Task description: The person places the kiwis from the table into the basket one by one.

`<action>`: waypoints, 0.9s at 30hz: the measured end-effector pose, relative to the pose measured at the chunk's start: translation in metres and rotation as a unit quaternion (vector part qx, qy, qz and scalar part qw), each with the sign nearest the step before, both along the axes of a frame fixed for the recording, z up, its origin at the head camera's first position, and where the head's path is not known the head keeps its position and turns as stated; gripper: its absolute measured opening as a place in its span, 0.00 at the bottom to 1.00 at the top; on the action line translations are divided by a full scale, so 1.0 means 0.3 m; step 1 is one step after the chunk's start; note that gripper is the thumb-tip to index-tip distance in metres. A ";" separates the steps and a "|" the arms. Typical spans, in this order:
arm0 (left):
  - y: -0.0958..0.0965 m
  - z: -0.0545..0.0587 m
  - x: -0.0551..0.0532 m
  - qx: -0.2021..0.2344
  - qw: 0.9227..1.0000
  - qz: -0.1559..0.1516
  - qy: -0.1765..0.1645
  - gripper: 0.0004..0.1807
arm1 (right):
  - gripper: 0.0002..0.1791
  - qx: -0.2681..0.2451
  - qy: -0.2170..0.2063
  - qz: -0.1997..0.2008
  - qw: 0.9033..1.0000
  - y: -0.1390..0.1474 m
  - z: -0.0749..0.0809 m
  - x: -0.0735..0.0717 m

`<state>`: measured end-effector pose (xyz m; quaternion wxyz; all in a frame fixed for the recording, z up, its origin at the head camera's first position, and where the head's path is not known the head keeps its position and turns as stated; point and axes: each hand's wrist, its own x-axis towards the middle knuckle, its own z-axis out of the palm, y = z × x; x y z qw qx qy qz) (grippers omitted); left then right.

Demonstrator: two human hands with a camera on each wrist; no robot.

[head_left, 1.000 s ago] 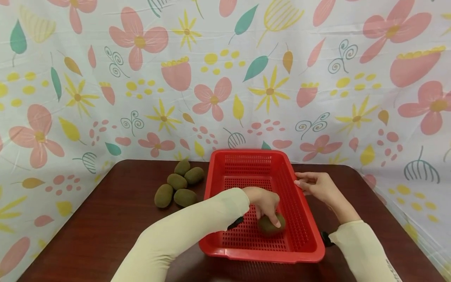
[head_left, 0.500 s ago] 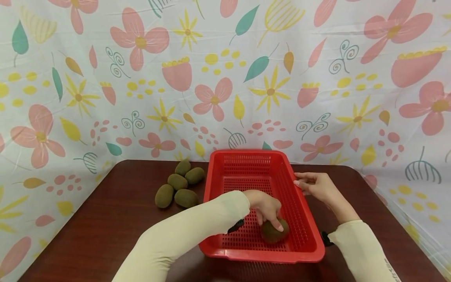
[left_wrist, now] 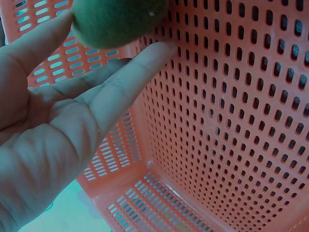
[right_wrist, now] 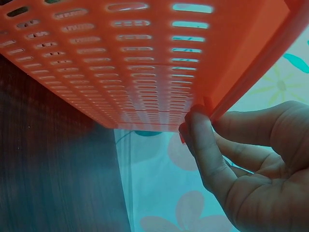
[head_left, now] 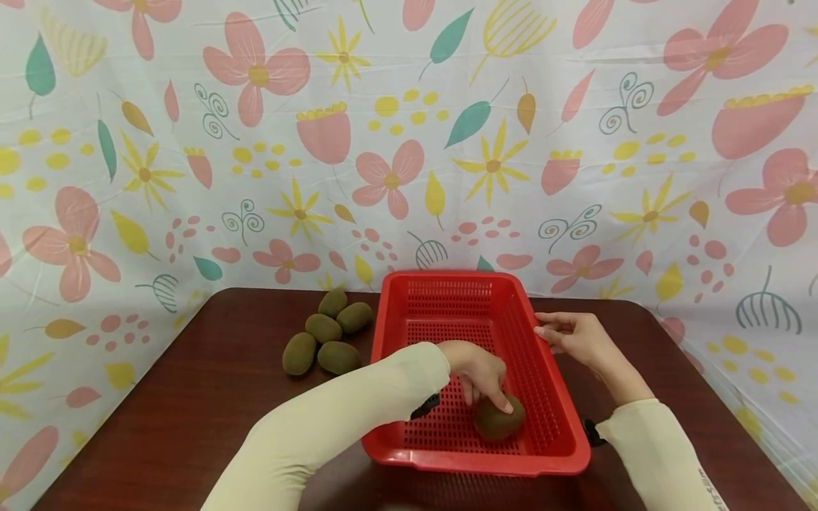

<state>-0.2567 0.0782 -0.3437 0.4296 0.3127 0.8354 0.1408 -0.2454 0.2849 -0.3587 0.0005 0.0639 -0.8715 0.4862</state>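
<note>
In the head view, a brown kiwi (head_left: 498, 420) lies in the near right part of the red perforated basket (head_left: 476, 463). My left hand (head_left: 479, 372) reaches into the basket from the left, one fingertip against the top of this kiwi. Seen from the left wrist, the fingers (left_wrist: 130, 77) are mostly straight and spread, and the kiwi (left_wrist: 118, 21) sits beyond their tips instead of in the palm. On the basket's right side, my right hand (head_left: 578, 341) pinches the rim between thumb and fingers; the right wrist view shows the fingertips (right_wrist: 200, 123) at the rim's underside.
Several more kiwis (head_left: 323, 328) are grouped on the dark wooden table (head_left: 211, 383), left of the basket. A flower-patterned cloth (head_left: 396, 177) hangs behind the table. My left forearm (head_left: 345, 408) crosses over the basket's left rim.
The kiwi in the basket has shifted slightly toward the near right and then come to rest. My left hand has since drawn back a little to the left. My right hand stays at the rim.
</note>
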 end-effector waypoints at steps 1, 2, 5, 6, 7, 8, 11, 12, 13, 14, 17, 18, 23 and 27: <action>-0.001 0.001 0.000 0.000 1.000 0.002 -0.002 0.13 | 0.26 -0.001 0.000 0.000 1.000 0.000 -0.001 0.000; -0.002 0.001 0.000 0.000 1.000 0.004 -0.003 0.15 | 0.26 -0.002 0.000 0.001 1.000 0.000 -0.002 -0.001; -0.008 0.006 -0.001 0.001 1.000 0.009 -0.010 0.20 | 0.26 -0.004 -0.001 0.001 1.000 0.001 -0.007 -0.003; -0.012 0.009 -0.003 0.004 1.000 0.010 -0.013 0.22 | 0.26 -0.005 -0.001 0.001 1.000 0.001 -0.008 -0.003; -0.015 0.013 -0.005 0.006 1.000 0.010 -0.018 0.23 | 0.26 -0.006 -0.001 0.002 1.000 0.001 -0.009 -0.003; -0.019 0.017 -0.008 0.012 1.000 0.006 -0.024 0.23 | 0.26 -0.006 -0.001 0.002 1.000 0.000 -0.009 -0.003; -0.033 0.038 -0.018 0.025 0.999 0.001 -0.025 0.24 | 0.26 -0.010 -0.002 0.002 1.000 -0.001 -0.009 -0.002; -0.040 0.046 -0.023 0.030 0.999 -0.001 -0.023 0.23 | 0.26 -0.010 -0.003 0.002 1.000 -0.001 -0.008 -0.002; -0.047 0.056 -0.027 0.035 0.999 -0.002 -0.020 0.23 | 0.26 -0.011 -0.003 0.001 1.000 -0.001 -0.008 -0.001; -0.055 0.065 -0.031 0.039 0.999 -0.005 -0.011 0.22 | 0.26 -0.012 -0.004 0.001 1.000 -0.001 -0.007 -0.001; -0.081 0.094 -0.045 0.052 0.998 -0.010 0.018 0.18 | 0.26 -0.014 -0.005 -0.002 1.000 -0.001 -0.005 0.000; -0.092 0.104 -0.050 0.056 0.998 -0.012 0.026 0.18 | 0.27 -0.014 -0.006 -0.003 1.000 0.000 -0.004 0.001; -0.152 0.152 -0.082 0.082 0.995 -0.012 0.061 0.18 | 0.27 -0.015 -0.009 -0.002 1.000 0.001 -0.002 0.001; -0.218 0.194 -0.109 0.125 0.990 0.007 0.072 0.20 | 0.28 -0.017 -0.011 -0.001 1.000 0.001 -0.002 -0.001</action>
